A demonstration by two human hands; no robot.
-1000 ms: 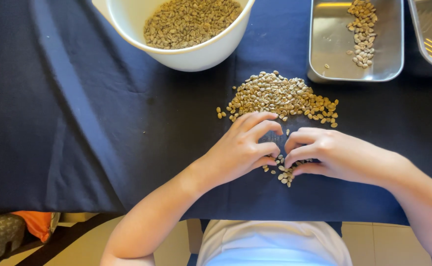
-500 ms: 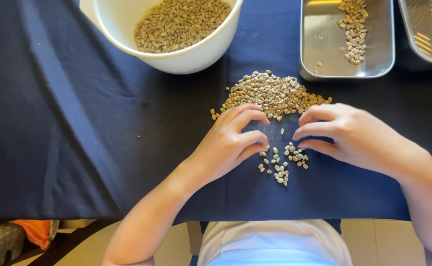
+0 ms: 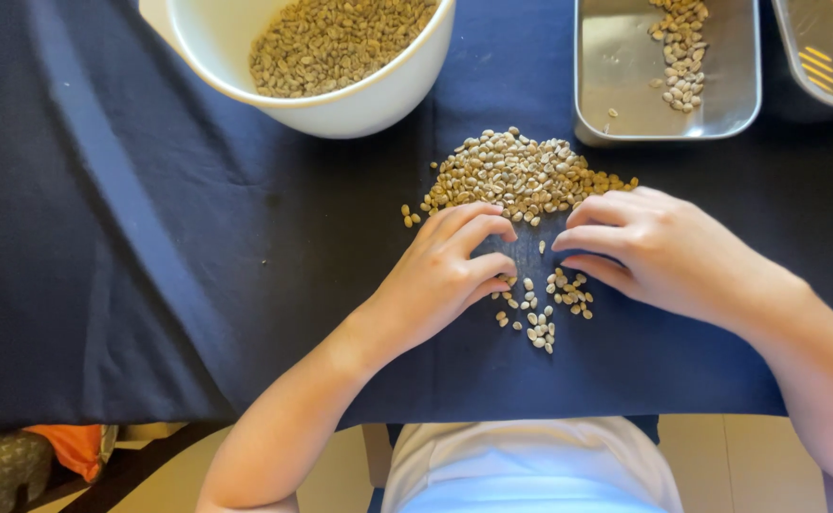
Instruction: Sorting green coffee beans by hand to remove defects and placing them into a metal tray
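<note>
Head view, looking straight down on a dark navy tablecloth (image 3: 151,285). Left hand (image 3: 440,275) resting on the cloth, fingers loosely curled and slightly apart, fingertips (image 3: 504,231) at the near edge of the large pile of pale green coffee beans (image 3: 516,176), lower fingertips touching the small scattered cluster of beans (image 3: 545,304). Nothing clearly pinched; whether a single bean sits under a fingertip cannot be told at this size. Right hand (image 3: 668,252) opposite, fingers curled and pointing left, fingertips (image 3: 564,244) close to those of the left hand, upper knuckles just against the right end of the large pile, lower fingers just above the small cluster; again empty as far as visible, no bean seen between the pads. Small cluster lying between both hands, nearer the body, apart from the large pile by a strip of bare cloth bearing one stray bean (image 3: 542,247). A few loose beans (image 3: 407,217) left of the big pile. White round bowl (image 3: 378,100) at top, holding many more beans, well apart from the hands. Rectangular metal tray (image 3: 616,76) at top right with a thin line of paler beans (image 3: 678,47); a second metal tray (image 3: 820,66) cut off at the corner. Light shirt (image 3: 530,465) at the bottom edge.
</note>
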